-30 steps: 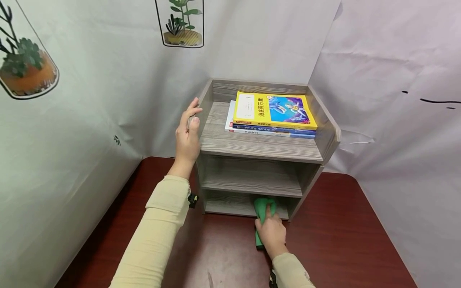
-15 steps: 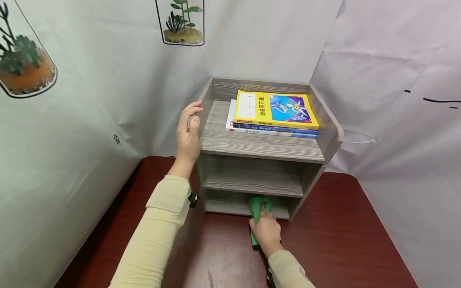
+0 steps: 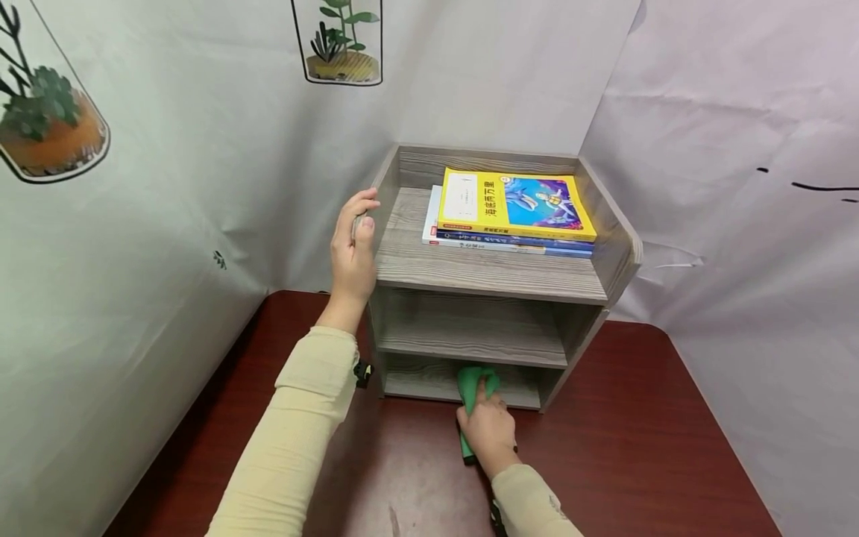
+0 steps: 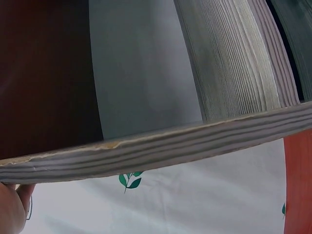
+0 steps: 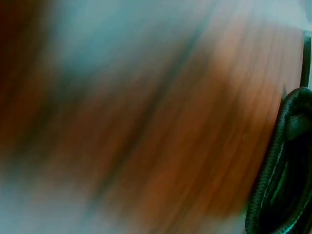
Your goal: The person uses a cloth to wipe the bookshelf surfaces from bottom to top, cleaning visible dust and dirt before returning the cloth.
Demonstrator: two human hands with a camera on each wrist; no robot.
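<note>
A small grey wood-grain shelf unit (image 3: 490, 272) with several levels stands on a dark red table. My left hand (image 3: 353, 253) grips the edge of its left side panel, the thumb at the front and the fingers over the edge. In the left wrist view, part of the left hand (image 4: 12, 207) shows beneath the panel edge (image 4: 161, 146). My right hand (image 3: 490, 431) holds a green cloth (image 3: 468, 384), pressing it on the bottom shelf (image 3: 416, 384) near its front edge, index finger extended. The cloth's dark-edged end hangs below the hand. A dark folded hem (image 5: 278, 180) shows in the blurred right wrist view.
A yellow book (image 3: 493, 216) lies atop a few other books on the top level, towards the right. The middle shelf (image 3: 470, 324) is above the right hand. White fabric walls (image 3: 201, 149) with printed plants surround the table (image 3: 617, 432).
My right hand has slid the green cloth leftwards along the bottom shelf. The left hand keeps its hold on the side panel; the view shifts only slightly.
</note>
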